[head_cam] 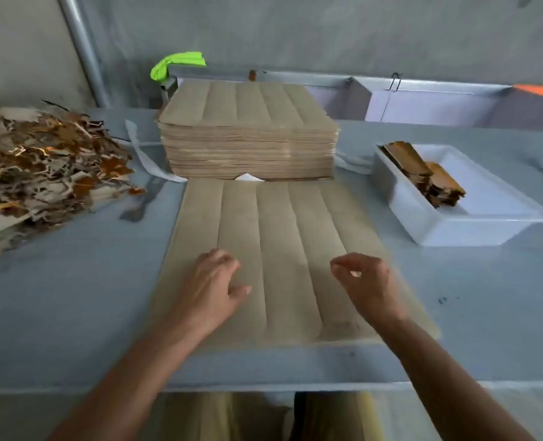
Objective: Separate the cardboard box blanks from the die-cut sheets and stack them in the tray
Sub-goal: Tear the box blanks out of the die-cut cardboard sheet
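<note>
A brown die-cut sheet [279, 237] lies flat on the grey table in front of me, scored into long strips. Behind it stands a tall stack of the same sheets [247, 135]. My left hand [212, 288] rests on the near left part of the flat sheet with its fingers bent. My right hand [365, 281] hovers over the near right part, fingers loosely curled and holding nothing. A white tray [486, 224] at the right holds a small leaning stack of separated box blanks [426, 176].
A heap of torn brown waste trimmings [41, 173] covers the table's left side. White paper strips [146, 154] lie beside the tall stack. A green cloth [177, 63] sits on a metal rail at the back. The table's front edge [263, 385] is near my body.
</note>
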{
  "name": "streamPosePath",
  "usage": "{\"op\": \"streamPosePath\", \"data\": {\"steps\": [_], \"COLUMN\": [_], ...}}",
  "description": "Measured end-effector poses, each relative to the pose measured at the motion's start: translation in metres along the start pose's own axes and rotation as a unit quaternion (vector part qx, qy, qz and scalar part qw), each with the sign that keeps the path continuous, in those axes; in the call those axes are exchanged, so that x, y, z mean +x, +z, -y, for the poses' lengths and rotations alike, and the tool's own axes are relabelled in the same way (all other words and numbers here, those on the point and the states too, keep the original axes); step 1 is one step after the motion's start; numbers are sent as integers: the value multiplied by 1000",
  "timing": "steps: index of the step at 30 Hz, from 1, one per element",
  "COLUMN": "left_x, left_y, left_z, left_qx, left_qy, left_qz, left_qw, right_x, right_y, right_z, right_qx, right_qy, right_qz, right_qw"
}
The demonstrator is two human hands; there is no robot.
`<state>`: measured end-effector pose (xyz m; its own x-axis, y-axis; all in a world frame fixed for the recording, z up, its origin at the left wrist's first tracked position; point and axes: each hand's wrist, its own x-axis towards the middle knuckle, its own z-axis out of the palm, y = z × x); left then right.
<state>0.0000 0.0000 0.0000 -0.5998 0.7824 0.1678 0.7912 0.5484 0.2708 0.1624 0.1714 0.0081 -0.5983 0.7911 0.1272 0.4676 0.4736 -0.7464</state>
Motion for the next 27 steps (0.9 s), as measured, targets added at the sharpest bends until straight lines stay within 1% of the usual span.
{"op": "streamPosePath", "data": {"steps": [2, 4, 6, 8, 11, 13, 17, 21, 25, 27], "left_x": [-13, -24, -24, -22, -18, -15, -14, -11, -6, -2], "left_y": [6, 14, 24, 32, 36, 35, 30, 28, 21, 15], "left_z": [-9, -21, -34, -41, -42, -41, -45, -50, -58, -65], "left_qx": [0, 4, 15, 42, 71, 87, 84, 85, 110, 97], "left_qy": [31, 65, 100, 125, 130, 136, 125, 125, 130, 141], "left_qz": [52, 105, 140, 138, 124, 133, 155, 166, 184, 165], "left_qw": [998, 992, 985, 982, 981, 978, 976, 975, 968, 971], "right_x": [-13, -23, -29, -30, -24, -21, -15, -6, 7, 16], "right_y": [-19, -34, -39, -40, -42, -45, -57, -69, -86, -94], "right_z": [-11, -28, -38, -42, -43, -41, -35, -37, -41, -37], "right_qx": [-59, -123, -206, -253, -212, -184, -100, 40, 134, 151], "right_qy": [61, 114, 154, 180, 178, 170, 177, 208, 224, 223], "right_qz": [-37, -49, -27, 0, 13, 13, -30, -64, -36, -13], "right_qw": [996, 985, 966, 951, 961, 968, 979, 975, 965, 963]}}
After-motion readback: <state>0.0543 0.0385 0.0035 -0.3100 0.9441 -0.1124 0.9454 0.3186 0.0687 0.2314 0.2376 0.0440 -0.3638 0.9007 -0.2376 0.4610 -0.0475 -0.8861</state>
